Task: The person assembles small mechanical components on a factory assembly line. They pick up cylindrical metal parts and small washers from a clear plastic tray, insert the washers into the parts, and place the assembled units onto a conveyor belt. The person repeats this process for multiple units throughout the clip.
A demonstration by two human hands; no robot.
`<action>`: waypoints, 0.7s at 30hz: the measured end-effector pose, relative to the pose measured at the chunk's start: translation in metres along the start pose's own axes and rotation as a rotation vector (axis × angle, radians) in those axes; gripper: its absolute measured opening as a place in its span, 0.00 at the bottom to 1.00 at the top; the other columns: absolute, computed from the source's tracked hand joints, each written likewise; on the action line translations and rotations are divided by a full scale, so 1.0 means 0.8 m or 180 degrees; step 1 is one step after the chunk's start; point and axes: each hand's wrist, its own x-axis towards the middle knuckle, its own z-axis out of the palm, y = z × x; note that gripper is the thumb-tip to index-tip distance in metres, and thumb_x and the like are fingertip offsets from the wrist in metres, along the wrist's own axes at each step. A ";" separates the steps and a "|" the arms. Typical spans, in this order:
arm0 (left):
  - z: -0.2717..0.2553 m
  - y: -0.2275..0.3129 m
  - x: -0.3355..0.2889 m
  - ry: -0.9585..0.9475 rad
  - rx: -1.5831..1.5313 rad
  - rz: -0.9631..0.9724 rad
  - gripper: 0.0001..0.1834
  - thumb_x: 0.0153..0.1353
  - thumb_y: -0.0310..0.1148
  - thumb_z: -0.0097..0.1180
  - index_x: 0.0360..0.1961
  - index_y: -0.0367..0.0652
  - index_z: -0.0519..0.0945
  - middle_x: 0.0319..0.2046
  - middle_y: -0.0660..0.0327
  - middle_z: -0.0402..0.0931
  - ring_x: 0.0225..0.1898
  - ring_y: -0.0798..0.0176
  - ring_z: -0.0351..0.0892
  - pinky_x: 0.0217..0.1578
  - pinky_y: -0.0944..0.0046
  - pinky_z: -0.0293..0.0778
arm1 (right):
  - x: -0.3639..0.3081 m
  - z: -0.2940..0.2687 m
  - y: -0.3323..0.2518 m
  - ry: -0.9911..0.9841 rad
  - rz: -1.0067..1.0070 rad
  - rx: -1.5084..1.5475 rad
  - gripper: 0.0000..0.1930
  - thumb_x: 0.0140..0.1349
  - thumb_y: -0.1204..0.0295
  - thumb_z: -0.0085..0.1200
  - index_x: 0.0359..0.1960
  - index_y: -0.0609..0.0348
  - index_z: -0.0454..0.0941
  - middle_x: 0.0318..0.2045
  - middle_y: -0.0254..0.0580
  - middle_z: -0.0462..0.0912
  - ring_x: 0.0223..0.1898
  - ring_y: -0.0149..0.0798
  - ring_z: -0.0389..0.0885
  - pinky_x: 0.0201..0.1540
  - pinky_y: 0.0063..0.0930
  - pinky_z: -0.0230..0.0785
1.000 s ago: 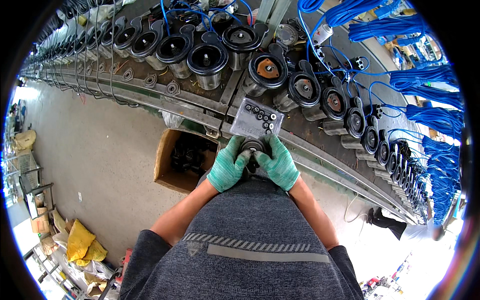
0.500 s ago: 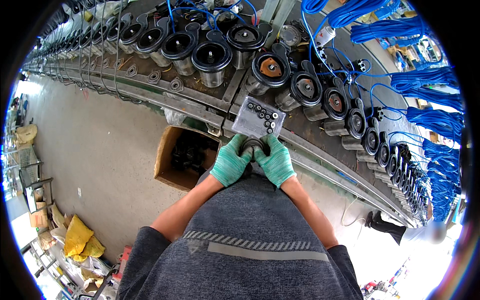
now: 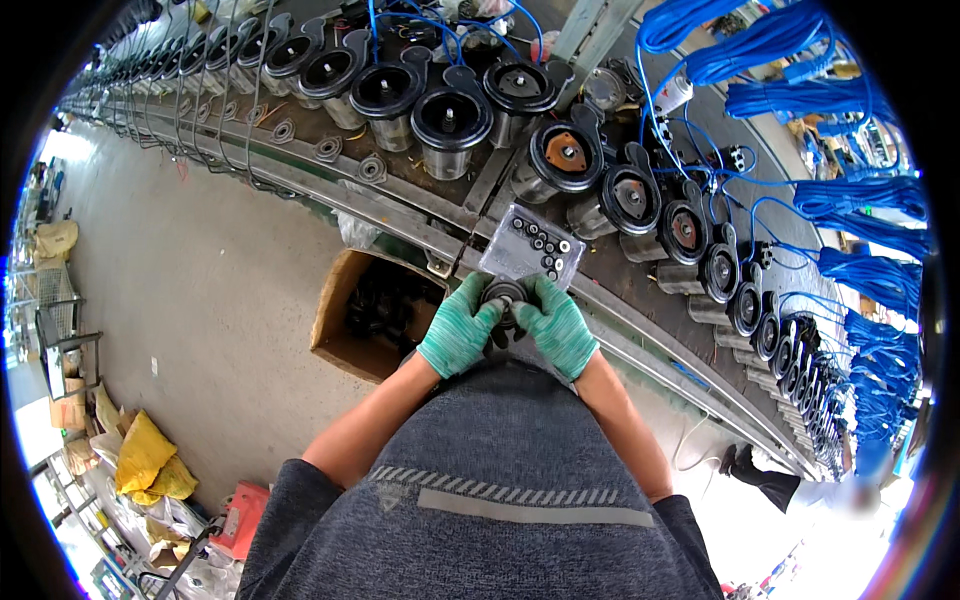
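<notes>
Green-gloved fingers of both hands curl closed around a small dark round part, held just in front of the worker's grey top at the near edge of the bench. The left hand grips the part from its left side and the right hand from its right, the thumbs meeting over it; only its black, ring-shaped top with a paler centre shows between the gloves, and the rest is hidden. Just beyond the fingertips lies a clear plastic tray, tilted, with small black ring-like pieces scattered in it. Past the tray a long curved row of black-topped cylindrical motor housings runs along the bench, one of them with a copper-coloured disc on its top. Blue cables hang in bundles to the right and loop over the housings. Below the bench, to the left of the hands, an open cardboard box of dark parts stands on the concrete floor, with yellow bags well apart at the lower left.
</notes>
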 end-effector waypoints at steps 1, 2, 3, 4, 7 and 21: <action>-0.002 -0.009 0.003 0.0071 0.0078 0.0032 0.14 0.70 0.26 0.52 0.55 0.36 0.72 0.36 0.59 0.80 0.26 0.71 0.78 0.23 0.71 0.76 | 0.001 0.004 -0.003 0.0052 0.0016 -0.0330 0.14 0.64 0.78 0.56 0.50 0.65 0.76 0.39 0.41 0.83 0.37 0.31 0.80 0.39 0.28 0.76; -0.002 -0.007 0.006 0.0179 0.0247 0.0190 0.14 0.68 0.24 0.54 0.54 0.36 0.73 0.36 0.60 0.80 0.26 0.71 0.78 0.23 0.70 0.75 | 0.003 0.007 -0.007 0.0100 0.0026 -0.0424 0.14 0.63 0.78 0.57 0.50 0.65 0.76 0.38 0.42 0.83 0.37 0.31 0.80 0.40 0.28 0.76; -0.001 -0.006 0.004 0.0241 0.0194 0.0091 0.14 0.68 0.24 0.54 0.54 0.35 0.73 0.36 0.60 0.80 0.26 0.72 0.78 0.23 0.71 0.75 | 0.003 0.011 -0.010 0.0146 0.0035 -0.0519 0.15 0.62 0.78 0.57 0.50 0.65 0.76 0.38 0.43 0.83 0.37 0.32 0.80 0.40 0.28 0.76; 0.001 -0.004 0.001 0.0306 0.0137 -0.0007 0.14 0.68 0.24 0.54 0.54 0.35 0.73 0.36 0.60 0.80 0.27 0.72 0.78 0.23 0.71 0.75 | 0.003 0.014 -0.011 0.0190 0.0043 -0.0615 0.15 0.61 0.78 0.58 0.50 0.66 0.76 0.38 0.44 0.83 0.38 0.32 0.80 0.41 0.28 0.76; 0.007 -0.001 -0.008 0.0521 0.0188 -0.0066 0.15 0.68 0.24 0.55 0.54 0.35 0.73 0.36 0.60 0.80 0.26 0.72 0.78 0.21 0.71 0.75 | 0.011 0.019 0.013 0.0192 -0.0269 -0.0625 0.16 0.59 0.79 0.59 0.49 0.66 0.76 0.38 0.45 0.83 0.38 0.35 0.81 0.44 0.31 0.76; -0.077 0.022 -0.095 0.1802 -0.0102 0.0378 0.25 0.75 0.37 0.48 0.70 0.46 0.62 0.55 0.60 0.77 0.47 0.67 0.79 0.42 0.68 0.78 | 0.276 -0.007 -0.168 0.1276 -0.3112 -0.2366 0.13 0.58 0.71 0.62 0.45 0.55 0.82 0.41 0.47 0.85 0.40 0.54 0.81 0.48 0.45 0.75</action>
